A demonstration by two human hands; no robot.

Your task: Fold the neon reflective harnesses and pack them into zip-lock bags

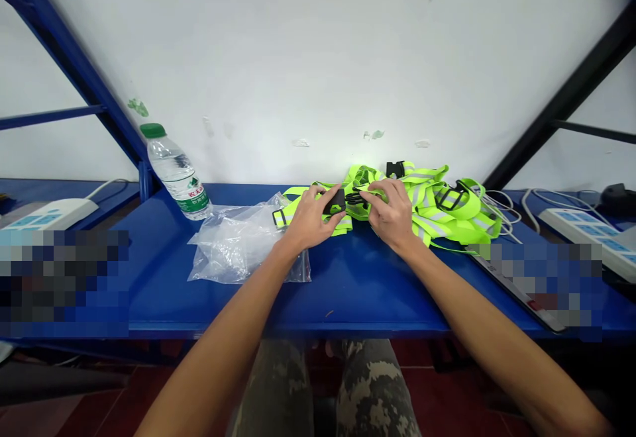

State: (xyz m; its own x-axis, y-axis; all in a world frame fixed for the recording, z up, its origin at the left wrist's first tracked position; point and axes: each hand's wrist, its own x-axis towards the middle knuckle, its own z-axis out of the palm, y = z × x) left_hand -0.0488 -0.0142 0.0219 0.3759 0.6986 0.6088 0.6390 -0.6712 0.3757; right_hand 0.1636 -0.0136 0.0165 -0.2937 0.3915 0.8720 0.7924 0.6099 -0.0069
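A pile of neon yellow-green reflective straps (pixel 437 208) with black plastic buckles lies on the blue table (pixel 348 291) near the wall. My left hand (pixel 311 218) is closed on a black buckle half (pixel 335 202) at the end of one strap. My right hand (pixel 390 212) pinches the matching black buckle piece (pixel 356 197) just to its right. The two pieces almost touch between my hands. Another black buckle (pixel 395 169) rests on top of the pile.
A crumpled clear plastic bag (pixel 233 242) lies left of my hands. A water bottle (pixel 175 172) with a green cap leans at the back left. White power strips (pixel 47 213) (pixel 591 235) and white cables (pixel 501 208) lie at both sides. Blue shelf posts (pixel 74 66) rise at the left.
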